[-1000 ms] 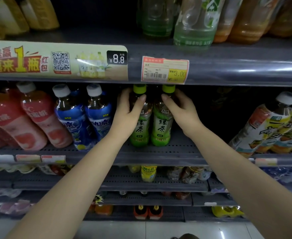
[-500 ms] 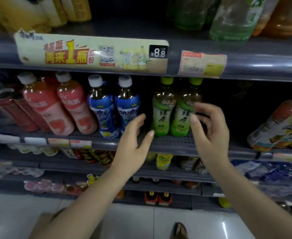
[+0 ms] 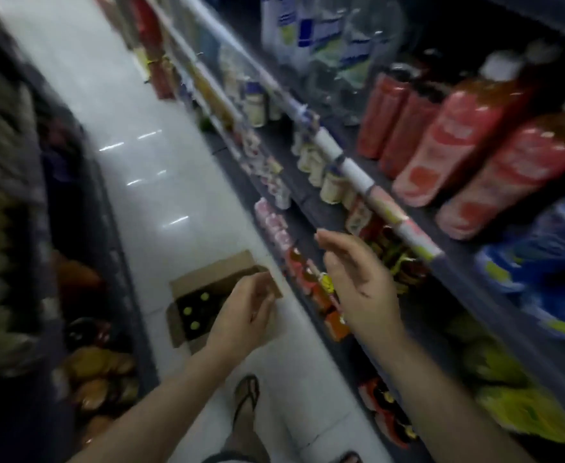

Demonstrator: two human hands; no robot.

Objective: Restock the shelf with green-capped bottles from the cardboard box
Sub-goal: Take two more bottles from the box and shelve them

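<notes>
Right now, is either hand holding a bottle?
No. The left hand and right hand are both empty, fingers loosely spread, above the open cardboard box on the floor.

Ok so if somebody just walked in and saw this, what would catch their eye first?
Probably the two empty hands in mid-air: the left hand over the open cardboard box on the floor, the right hand beside the shelf edge. Next, the green caps showing inside the box, and the big pink-red bottles on the shelf at upper right.
</notes>
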